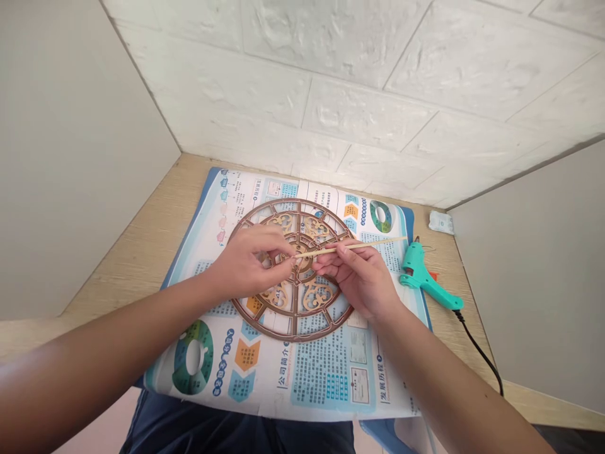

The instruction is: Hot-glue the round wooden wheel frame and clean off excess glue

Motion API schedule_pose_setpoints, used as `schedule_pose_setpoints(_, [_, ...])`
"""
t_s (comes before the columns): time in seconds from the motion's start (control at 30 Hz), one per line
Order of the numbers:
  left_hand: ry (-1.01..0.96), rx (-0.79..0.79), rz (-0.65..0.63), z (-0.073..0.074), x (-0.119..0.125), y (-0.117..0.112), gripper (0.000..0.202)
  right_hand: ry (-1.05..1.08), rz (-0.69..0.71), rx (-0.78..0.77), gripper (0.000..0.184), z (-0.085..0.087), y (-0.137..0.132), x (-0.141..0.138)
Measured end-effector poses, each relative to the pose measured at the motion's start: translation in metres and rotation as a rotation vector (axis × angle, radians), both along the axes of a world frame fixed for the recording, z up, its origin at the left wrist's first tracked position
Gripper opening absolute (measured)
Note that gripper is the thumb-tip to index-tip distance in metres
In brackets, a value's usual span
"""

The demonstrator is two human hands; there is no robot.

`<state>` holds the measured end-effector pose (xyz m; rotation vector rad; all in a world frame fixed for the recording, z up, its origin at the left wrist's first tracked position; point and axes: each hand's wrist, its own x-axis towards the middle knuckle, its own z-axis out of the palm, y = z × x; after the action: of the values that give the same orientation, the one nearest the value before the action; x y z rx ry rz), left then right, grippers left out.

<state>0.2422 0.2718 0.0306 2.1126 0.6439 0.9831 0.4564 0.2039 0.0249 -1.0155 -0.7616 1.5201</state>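
Observation:
A round brown openwork disc (297, 325) with rings, spokes and lighter scrollwork lies flat on a printed poster sheet. Above its centre, a thin pale wooden stick (378, 243) points to the right. My right hand (366, 277) holds the stick between thumb and fingers. At the stick's left end, the thumb and forefinger of my left hand (253, 261) are pinched together on its tip. Whether something tiny is also between those fingertips is too small to tell. Both hands hide parts of the disc.
The poster sheet (265, 397) covers much of the wooden table (142, 243). On the right lies a teal hot glue gun (428, 277) with a black cord (482, 353). Behind it is a small white packet (441, 222). A white brick-patterned wall and two side panels enclose the table.

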Motion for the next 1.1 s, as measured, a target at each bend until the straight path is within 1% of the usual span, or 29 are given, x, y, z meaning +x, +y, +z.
schedule_pose_setpoints(0.17, [0.019,0.043,0.021,-0.0025,0.0000,0.0003,0.013,-0.030,-0.018,0.006,0.019,-0.0017,0.0004,-0.0002])
schedule_pose_setpoints(0.33, [0.049,0.028,0.037,-0.0035,0.0005,0.0001,0.012,-0.100,-0.048,0.044,0.020,-0.0033,-0.0013,-0.0021])
schedule_pose_setpoints(0.5, [0.049,0.019,0.052,-0.0024,0.0016,-0.0006,0.015,-0.153,-0.051,0.065,0.020,-0.0056,-0.0021,-0.0026])
schedule_pose_setpoints(0.87, [0.031,0.013,0.036,-0.0028,0.0008,-0.0011,0.015,-0.133,-0.060,0.057,0.020,-0.0036,-0.0017,-0.0026])
schedule_pose_setpoints(1.1, [0.065,-0.011,0.030,0.0010,0.0012,-0.0020,0.018,-0.169,-0.063,0.049,0.023,-0.0049,-0.0015,-0.0022])
